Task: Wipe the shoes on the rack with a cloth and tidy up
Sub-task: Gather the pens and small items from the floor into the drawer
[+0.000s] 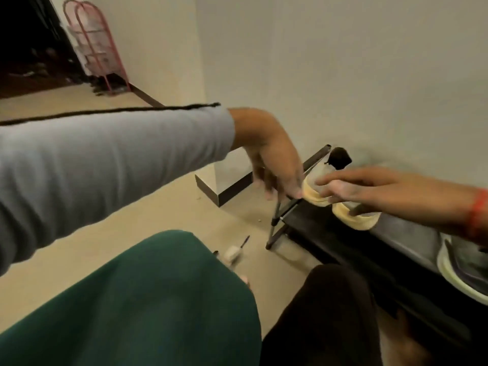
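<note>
A pair of shoes with cream soles stands on the top shelf of the dark metal shoe rack (290, 210), toes toward me. My left hand (272, 159), in a grey sleeve, reaches down, and its fingertips touch the toe of the left shoe (311, 195). My right hand (364, 190) comes in from the right and lies over both shoes, fingers curled onto the left shoe and one finger on the right shoe (353, 221). Motion blur hides the exact grip. Another pale-soled shoe (459, 268) sits further right on the shelf. No cloth is visible in either hand.
A dark object (340, 157) sits at the rack's far end by the wall. A small white item (232, 253) with thin dark sticks lies on the beige floor. My green-clad knee (158, 299) fills the foreground. A pink wire rack (92, 43) stands far left.
</note>
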